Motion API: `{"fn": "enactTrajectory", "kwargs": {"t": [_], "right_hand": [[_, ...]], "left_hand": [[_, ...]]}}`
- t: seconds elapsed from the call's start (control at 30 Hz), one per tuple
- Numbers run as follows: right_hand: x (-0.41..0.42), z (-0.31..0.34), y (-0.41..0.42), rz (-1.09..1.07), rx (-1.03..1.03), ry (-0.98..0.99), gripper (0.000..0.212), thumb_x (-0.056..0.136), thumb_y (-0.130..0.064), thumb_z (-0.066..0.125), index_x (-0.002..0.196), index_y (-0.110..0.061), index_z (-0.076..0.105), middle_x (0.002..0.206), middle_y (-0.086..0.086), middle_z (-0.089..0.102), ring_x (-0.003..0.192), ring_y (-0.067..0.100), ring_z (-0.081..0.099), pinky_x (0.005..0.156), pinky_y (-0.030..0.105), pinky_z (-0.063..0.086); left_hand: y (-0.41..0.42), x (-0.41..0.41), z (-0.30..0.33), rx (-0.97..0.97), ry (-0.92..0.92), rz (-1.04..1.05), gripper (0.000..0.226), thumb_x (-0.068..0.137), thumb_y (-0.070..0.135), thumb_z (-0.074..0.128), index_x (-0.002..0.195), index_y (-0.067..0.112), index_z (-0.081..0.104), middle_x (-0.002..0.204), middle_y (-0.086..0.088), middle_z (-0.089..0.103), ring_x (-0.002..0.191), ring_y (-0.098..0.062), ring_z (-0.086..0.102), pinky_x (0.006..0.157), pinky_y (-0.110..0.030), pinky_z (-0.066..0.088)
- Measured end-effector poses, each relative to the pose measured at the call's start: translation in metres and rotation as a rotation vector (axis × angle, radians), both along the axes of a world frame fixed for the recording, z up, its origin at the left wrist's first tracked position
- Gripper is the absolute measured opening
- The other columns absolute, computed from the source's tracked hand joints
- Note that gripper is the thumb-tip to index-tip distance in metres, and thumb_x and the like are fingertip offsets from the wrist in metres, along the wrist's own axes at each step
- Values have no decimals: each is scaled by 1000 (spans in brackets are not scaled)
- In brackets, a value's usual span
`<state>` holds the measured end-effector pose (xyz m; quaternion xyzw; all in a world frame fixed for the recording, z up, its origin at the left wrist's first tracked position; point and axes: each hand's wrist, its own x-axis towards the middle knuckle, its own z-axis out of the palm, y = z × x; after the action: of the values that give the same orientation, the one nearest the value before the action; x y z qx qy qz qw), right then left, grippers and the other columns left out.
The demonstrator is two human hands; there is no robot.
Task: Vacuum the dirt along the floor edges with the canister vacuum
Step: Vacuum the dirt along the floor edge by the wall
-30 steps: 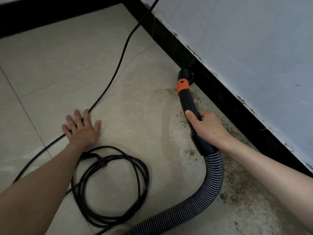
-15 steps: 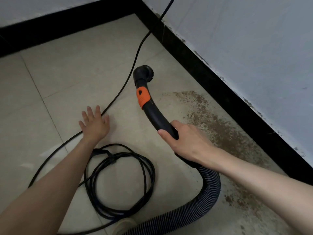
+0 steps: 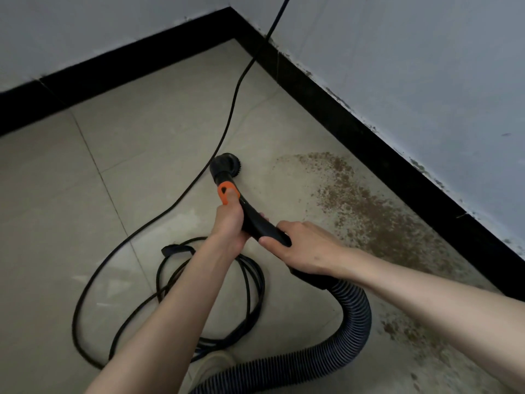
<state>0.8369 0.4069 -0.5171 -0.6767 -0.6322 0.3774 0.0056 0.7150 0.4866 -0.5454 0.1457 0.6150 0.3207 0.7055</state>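
Open tile floor [image 3: 147,132] lies from 9 to 12 o'clock of the nozzle [image 3: 224,166], bounded by the baseboard [image 3: 355,120] along both walls. A cord [image 3: 231,109] crosses this area, running from the corner at 12 o'clock down to 8 o'clock. Coiled cord [image 3: 250,282] occupies the floor at 6 o'clock, beneath the forearms. The hose [image 3: 352,328] loops across at 5 o'clock. Dirt [image 3: 369,209] covers the strip from 3 to 5 o'clock against the baseboard; approach there is unobstructed.

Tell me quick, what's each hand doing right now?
Left hand: closed around the vacuum handle, just below its orange collar.
Right hand: closed around the same handle, nearer the hose.
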Motion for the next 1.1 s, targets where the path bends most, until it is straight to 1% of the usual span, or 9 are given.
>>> {"fn": "enactTrajectory", "kwargs": {"t": [0.13,0.2,0.37,0.47,0.57,0.73,0.83,0.97,1.1], "right_hand": [[1,-4,-1,21,-10,40,42,95,-65,38,91,-24,49,80,0,56,78,26,58,60,32,38],[7,-7,-6,4,-19,60,41,95,-64,40,91,-24,49,80,1,57,77,25,58,61,33,39],[42,-17,-33,-188,-46,249,34,92,-59,52,84,-26,57,76,-7,66,72,14,65,61,26,46],[54,-24,-54,-328,-43,355,34,88,-60,56,85,-27,62,79,-5,69,69,10,67,62,26,51],[50,-27,-59,-376,15,338,37,86,-62,56,87,-26,64,80,-4,70,68,11,67,63,30,53],[45,-26,-51,-387,45,268,43,86,-66,53,90,-25,64,79,-4,70,70,14,68,67,36,57],[46,-26,-52,-416,47,260,45,85,-67,53,89,-24,64,79,-2,70,70,16,68,68,38,58],[53,-25,-60,-480,58,281,48,84,-67,52,84,-20,63,78,0,70,68,18,68,66,39,56],[60,-24,-64,-556,72,302,50,82,-68,52,80,-19,62,75,1,70,66,18,67,60,35,53]], "left_hand": [[-2,1,-3,28,78,8,41,102,43,36,115,5,34,81,-13,51,60,-25,57,51,-35,49],[-4,8,-2,18,79,-25,41,102,43,35,118,6,33,83,-13,52,62,-26,57,53,-36,49],[-8,37,2,-1,47,-141,46,103,40,33,134,6,30,90,-15,51,68,-27,56,57,-39,49],[-10,47,1,-20,48,-175,42,103,41,33,128,8,34,86,-13,51,66,-26,56,53,-36,49],[-10,49,-3,-40,55,-190,43,102,45,36,121,7,37,83,-11,50,63,-24,55,48,-33,49],[-1,49,-4,-51,39,-181,51,99,47,42,128,6,39,82,-11,50,63,-23,54,59,-38,49],[0,55,-4,-56,49,-203,54,99,49,40,131,6,38,81,-11,51,64,-24,54,58,-37,49],[-1,71,-4,-40,65,-262,54,99,49,39,131,4,39,80,-11,50,64,-24,53,57,-37,48],[1,88,-2,-25,75,-337,55,100,49,38,129,3,40,82,-11,51,66,-23,52,62,-37,48]]}}
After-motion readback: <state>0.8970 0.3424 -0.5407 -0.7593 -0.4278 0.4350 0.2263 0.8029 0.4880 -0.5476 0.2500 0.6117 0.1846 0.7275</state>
